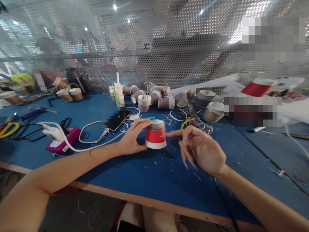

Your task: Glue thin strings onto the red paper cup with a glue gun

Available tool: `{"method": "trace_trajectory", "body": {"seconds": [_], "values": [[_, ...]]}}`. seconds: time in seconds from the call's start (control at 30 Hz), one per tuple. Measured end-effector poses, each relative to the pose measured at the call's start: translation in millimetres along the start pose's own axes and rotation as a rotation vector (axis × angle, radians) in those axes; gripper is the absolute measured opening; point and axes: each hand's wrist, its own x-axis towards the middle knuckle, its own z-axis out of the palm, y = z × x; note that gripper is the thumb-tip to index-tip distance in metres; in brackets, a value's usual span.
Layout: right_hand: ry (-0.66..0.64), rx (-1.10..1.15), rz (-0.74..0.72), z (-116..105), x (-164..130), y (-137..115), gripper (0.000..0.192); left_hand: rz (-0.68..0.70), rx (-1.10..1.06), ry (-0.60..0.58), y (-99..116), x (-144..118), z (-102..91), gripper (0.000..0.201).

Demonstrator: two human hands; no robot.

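Gripping the upside-down red paper cup (155, 135) at centre frame, your left hand (132, 139) steadies it on the blue worktop (154, 170); your right hand (201, 149) is open, forefinger touching its side. Seemingly wrapping: press carefully, cup staying steady

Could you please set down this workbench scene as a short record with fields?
surface: blue table with scraps and wires
left hand: left hand grips the red paper cup, which stands upside down
right hand: right hand open, forefinger tip touching the cup's side
behind: cluster of wrapped cups, some tipped over
left of the cup: phone, white cable, pink box
far left: yellow scissors
backdrop: perforated metal screen
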Motion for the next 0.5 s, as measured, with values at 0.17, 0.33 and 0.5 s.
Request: {"method": "trace_trajectory", "body": {"seconds": [0.17,0.33,0.5], "values": [[-0.203,-0.095,0.124,5.7,-5.9,6.1,0.036,0.046,0.133,-0.044,3.8,-1.0,-1.0,0.076],[-0.196,-0.102,0.111,0.6,-4.8,11.2,0.039,0.110,0.188,-0.024,5.9,-1.7,-0.7,0.071],[0.002,-0.111,-0.041,-2.9,-0.5,10.3,0.040,0.118,0.197,-0.007,5.2,-1.5,0.0,0.073]]}}
